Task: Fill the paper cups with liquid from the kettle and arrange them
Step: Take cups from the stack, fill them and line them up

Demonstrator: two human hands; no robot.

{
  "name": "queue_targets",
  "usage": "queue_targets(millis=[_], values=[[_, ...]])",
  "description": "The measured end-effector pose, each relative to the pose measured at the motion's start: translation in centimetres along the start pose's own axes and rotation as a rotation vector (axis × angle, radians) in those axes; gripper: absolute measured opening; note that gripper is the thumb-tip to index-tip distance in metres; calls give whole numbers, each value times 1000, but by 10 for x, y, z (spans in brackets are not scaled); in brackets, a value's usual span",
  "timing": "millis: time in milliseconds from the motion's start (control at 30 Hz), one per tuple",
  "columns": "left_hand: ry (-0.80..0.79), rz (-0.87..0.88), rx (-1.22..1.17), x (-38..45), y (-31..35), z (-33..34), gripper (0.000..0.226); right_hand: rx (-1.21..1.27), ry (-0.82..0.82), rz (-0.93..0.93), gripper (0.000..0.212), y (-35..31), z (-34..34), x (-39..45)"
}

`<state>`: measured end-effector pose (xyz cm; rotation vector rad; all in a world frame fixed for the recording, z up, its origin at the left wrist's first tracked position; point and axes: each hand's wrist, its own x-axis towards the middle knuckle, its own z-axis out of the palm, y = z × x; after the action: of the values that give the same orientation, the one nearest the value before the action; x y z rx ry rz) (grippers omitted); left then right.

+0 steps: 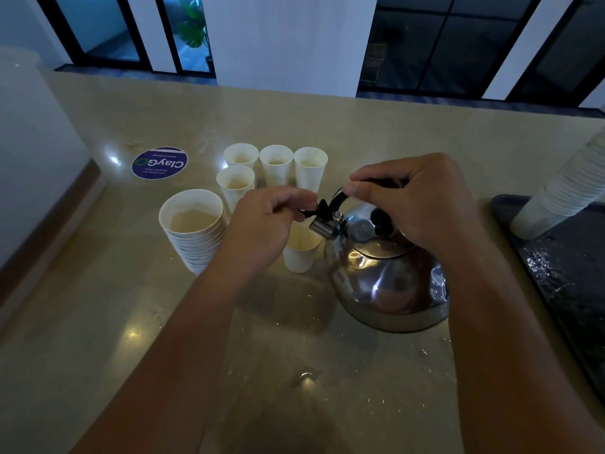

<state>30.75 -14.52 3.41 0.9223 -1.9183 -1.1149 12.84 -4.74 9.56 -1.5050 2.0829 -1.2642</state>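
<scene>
Steel kettle [386, 273], tilted, spout over the paper cup [299, 253] just left of its body: your right hand [415, 198] grips the black handle, your left hand [265, 224] pinches the spout-cap lever. Four filled cups [275, 165] stand beyond that cup; the spare stack [194, 227] sits to its left. Hold the cap open, pour slowly, stop short of the rim.
</scene>
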Motion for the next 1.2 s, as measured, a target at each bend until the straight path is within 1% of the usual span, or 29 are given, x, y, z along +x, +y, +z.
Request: queue_targets(millis=[367,967,1100,1200], values=[[-5,-28,-6,-1,-1,-2,45,-70,-24,-13,21,-1,2,5],[-3,-63,11,-2,3,-2,41,-78,-52,2,13,1,3,7],[-7,-62,10,-4,3,0,41,17,-20,53,16,6,-2,6],[-13,-41,-1,-9,6,5,42,138,42,107,17,17,-8,0]])
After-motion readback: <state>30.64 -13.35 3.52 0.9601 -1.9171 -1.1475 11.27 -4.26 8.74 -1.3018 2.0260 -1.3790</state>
